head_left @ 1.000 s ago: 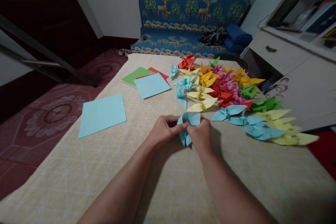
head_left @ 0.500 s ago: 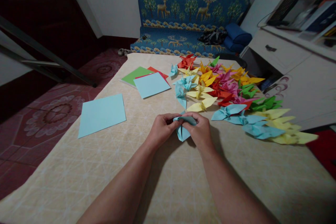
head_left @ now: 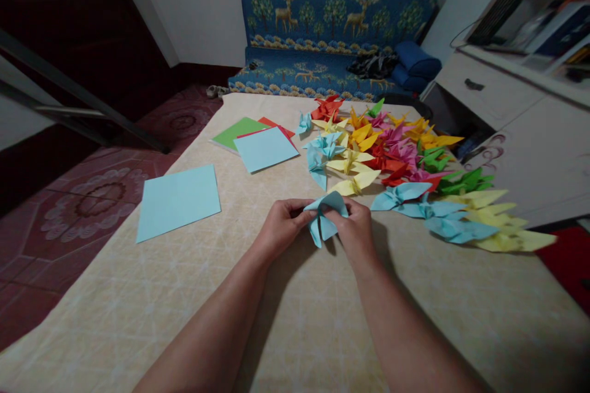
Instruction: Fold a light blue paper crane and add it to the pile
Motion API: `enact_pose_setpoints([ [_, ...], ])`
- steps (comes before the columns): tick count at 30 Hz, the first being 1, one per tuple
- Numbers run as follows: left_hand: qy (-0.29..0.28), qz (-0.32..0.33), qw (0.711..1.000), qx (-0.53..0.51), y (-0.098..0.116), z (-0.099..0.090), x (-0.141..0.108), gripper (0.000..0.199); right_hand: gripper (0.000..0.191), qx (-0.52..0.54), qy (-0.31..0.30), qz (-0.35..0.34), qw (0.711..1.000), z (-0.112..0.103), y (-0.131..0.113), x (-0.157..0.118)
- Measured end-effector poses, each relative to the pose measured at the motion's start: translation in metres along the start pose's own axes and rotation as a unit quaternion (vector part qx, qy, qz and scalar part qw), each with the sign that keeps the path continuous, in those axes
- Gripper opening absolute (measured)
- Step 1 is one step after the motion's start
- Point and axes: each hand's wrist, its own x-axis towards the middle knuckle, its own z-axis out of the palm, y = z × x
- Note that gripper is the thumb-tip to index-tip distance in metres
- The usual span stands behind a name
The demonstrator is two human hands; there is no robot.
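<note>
A partly folded light blue origami paper [head_left: 328, 204] is pinched between both hands, low over the middle of the table. My left hand [head_left: 282, 226] grips its left side, thumb on the near face. My right hand [head_left: 357, 228] holds the right side, its thumb pressed in among the folds. The upper flap bulges upward, and two points hang down below the thumbs. Most of the other fingers are hidden behind the paper. Just beyond my hands lie a yellow paper crane [head_left: 354, 183] and a blue paper crane [head_left: 317, 166].
A light blue sheet [head_left: 179, 202] lies on the left of the cloth-covered table [head_left: 193, 295]. Behind it, another blue sheet [head_left: 266, 148] overlaps red and green sheets [head_left: 242, 133]. Many coloured cranes [head_left: 396, 153] spread across the back right. A sofa [head_left: 318, 61] stands beyond the table.
The blue paper's upper flap has lifted and opened upward. My right thumb has shifted slightly into the folds. Both hands keep their hold; the cranes and sheets stay in place.
</note>
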Motion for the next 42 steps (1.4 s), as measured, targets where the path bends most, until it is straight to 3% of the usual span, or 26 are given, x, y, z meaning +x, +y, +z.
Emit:
enact_pose_setpoints([
  [5,-0.026,-0.014,0.999,-0.02,0.0,-0.001,-0.001,0.037,0.015,-0.008,0.013,0.033,0.999,0.0,-0.003,0.0],
  [8,-0.041,-0.017,0.999,-0.01,-0.001,-0.003,0.0,0.037,0.014,-0.006,0.004,0.012,1.0,-0.001,-0.005,-0.001],
  [12,-0.021,-0.019,1.0,0.006,-0.001,-0.004,0.001,0.034,0.01,0.016,-0.021,-0.031,0.999,-0.002,-0.006,-0.002],
  [16,-0.01,-0.027,0.999,0.015,0.002,-0.003,0.0,0.032,0.012,0.003,0.006,-0.068,0.998,-0.004,-0.003,0.0],
  [23,-0.043,-0.023,0.999,0.014,0.005,-0.003,-0.001,0.039,0.018,0.002,0.01,-0.059,0.998,-0.005,-0.002,0.001],
  [36,-0.041,-0.029,0.997,0.06,0.002,-0.002,-0.001,0.034,0.015,0.028,0.019,-0.085,0.996,-0.009,0.003,0.004],
  [42,-0.023,-0.003,0.995,0.092,0.001,-0.001,-0.002,0.034,0.021,0.032,0.007,-0.074,0.997,-0.01,-0.01,-0.002],
])
